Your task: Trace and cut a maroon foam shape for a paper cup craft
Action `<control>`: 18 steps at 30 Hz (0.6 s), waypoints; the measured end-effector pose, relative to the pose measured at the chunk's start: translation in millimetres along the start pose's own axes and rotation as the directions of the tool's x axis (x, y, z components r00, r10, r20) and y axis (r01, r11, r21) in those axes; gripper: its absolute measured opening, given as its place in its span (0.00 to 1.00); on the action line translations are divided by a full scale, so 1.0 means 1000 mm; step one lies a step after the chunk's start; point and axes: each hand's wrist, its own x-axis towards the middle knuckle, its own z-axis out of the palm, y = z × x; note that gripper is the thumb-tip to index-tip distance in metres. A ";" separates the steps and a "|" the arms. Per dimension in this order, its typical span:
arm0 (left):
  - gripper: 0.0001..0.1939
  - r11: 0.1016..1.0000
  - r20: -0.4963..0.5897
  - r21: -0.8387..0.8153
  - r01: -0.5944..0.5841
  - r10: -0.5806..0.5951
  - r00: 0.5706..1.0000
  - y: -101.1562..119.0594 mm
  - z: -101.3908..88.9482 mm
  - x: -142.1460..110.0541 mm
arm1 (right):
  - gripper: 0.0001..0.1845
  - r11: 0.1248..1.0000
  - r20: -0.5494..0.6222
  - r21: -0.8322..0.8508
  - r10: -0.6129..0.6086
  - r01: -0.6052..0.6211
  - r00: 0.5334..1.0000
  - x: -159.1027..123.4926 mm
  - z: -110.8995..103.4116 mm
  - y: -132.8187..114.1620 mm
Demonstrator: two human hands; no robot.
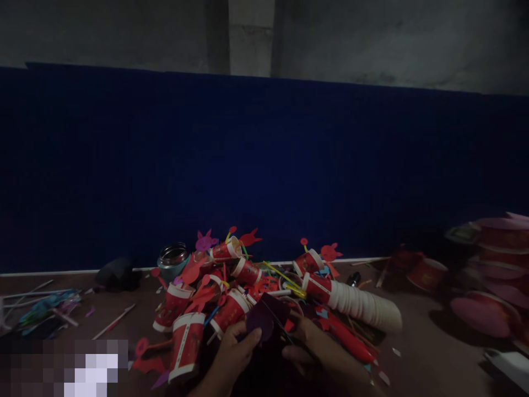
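Observation:
Low in the middle of the head view, my left hand (235,350) pinches a sheet of dark purple paper (260,324) between thumb and fingers. My right hand (308,342) is closed round what look like scissors (285,333), with the dark blades against the paper. Part of their handle is hidden by my fingers. Just beyond both hands lies a heap of red paper cups (185,342) with red and purple paper cut-outs (200,298) and straws attached. A long nested stack of paper cups (363,306) rests on its side, right of my right hand.
An uncapped teal flask (173,263) stands behind the heap. Straws and scraps (52,309) lie at far left, beside a dark lump (119,274). More red cups and pink paper pieces (479,314) are at right. A blue panel (264,165) closes off the back.

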 end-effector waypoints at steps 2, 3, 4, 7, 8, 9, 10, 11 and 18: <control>0.27 1.000 0.005 -0.002 0.006 -0.006 1.000 -0.003 0.000 0.003 | 0.35 1.000 0.020 -0.026 -0.010 0.011 1.000 -0.001 -0.003 -0.004; 0.28 1.000 0.006 -0.003 0.008 -0.008 1.000 -0.004 -0.001 0.004 | 0.35 0.999 0.017 -0.047 -0.001 0.002 1.000 -0.002 -0.004 -0.006; 0.28 1.000 0.011 0.000 0.016 -0.016 1.000 -0.005 -0.001 0.005 | 0.34 0.997 0.021 -0.069 0.018 -0.016 1.000 -0.002 -0.005 -0.008; 0.28 0.997 0.004 0.007 0.072 -0.072 0.997 -0.003 -0.002 0.001 | 0.33 0.994 0.015 -0.095 0.054 -0.053 0.998 -0.005 -0.005 -0.012; 0.27 0.997 -0.017 -0.003 0.083 -0.083 0.996 -0.001 -0.001 -0.001 | 0.32 0.994 0.004 -0.087 0.066 -0.065 0.998 -0.005 -0.004 -0.013; 0.26 0.997 -0.047 -0.024 0.078 -0.079 0.996 0.002 0.000 -0.005 | 0.31 0.995 -0.019 -0.072 0.070 -0.071 0.997 -0.006 -0.001 -0.013; 0.26 0.998 -0.079 -0.048 0.040 -0.044 0.996 0.005 0.001 -0.008 | 0.29 0.996 -0.051 -0.048 0.067 -0.069 0.996 -0.006 0.002 -0.014; 0.26 0.998 -0.102 -0.059 -0.031 0.025 0.994 0.008 0.003 -0.011 | 0.27 0.998 -0.088 -0.024 0.057 -0.059 0.994 -0.006 0.006 -0.014; 0.21 0.971 -0.010 0.176 -0.163 0.167 0.986 0.008 0.000 -0.017 | 0.30 0.995 -0.138 -0.007 0.093 -0.095 0.986 -0.007 0.033 -0.015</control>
